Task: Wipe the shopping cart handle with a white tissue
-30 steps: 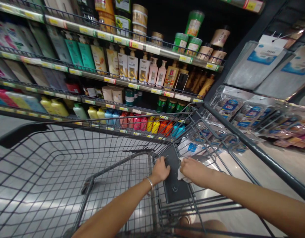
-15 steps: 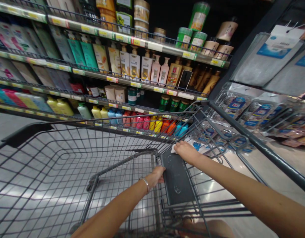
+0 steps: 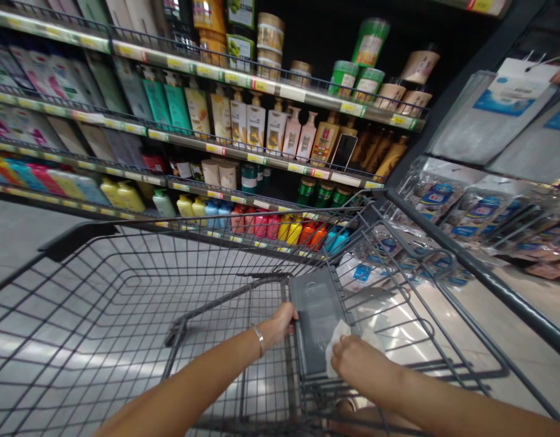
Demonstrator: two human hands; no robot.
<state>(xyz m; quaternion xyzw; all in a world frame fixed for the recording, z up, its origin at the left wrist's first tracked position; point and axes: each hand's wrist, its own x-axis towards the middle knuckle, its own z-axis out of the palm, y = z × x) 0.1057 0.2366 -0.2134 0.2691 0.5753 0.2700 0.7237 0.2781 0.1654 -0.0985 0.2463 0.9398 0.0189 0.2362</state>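
Note:
I look down into a dark wire shopping cart (image 3: 125, 303). Its child-seat flap carries a dark grey plastic panel (image 3: 313, 315). My left hand (image 3: 280, 321), a silver bracelet on the wrist, grips the left edge of that panel with the fingers curled round it. My right hand (image 3: 355, 361) presses a white cloth (image 3: 337, 346) against the lower right part of the panel, fingers closed on the cloth.
Store shelves (image 3: 243, 79) stand ahead with shampoo bottles (image 3: 261, 124), jars and coloured bottles (image 3: 280, 227) on the lowest row. Packaged goods (image 3: 443, 200) hang on a rack at right. The cart's handle bar (image 3: 466, 261) runs along the right. Shiny floor shows below.
My right hand with the cloth went up to the panel's top edge and has now come down to its lower right. My left hand stayed on the left edge.

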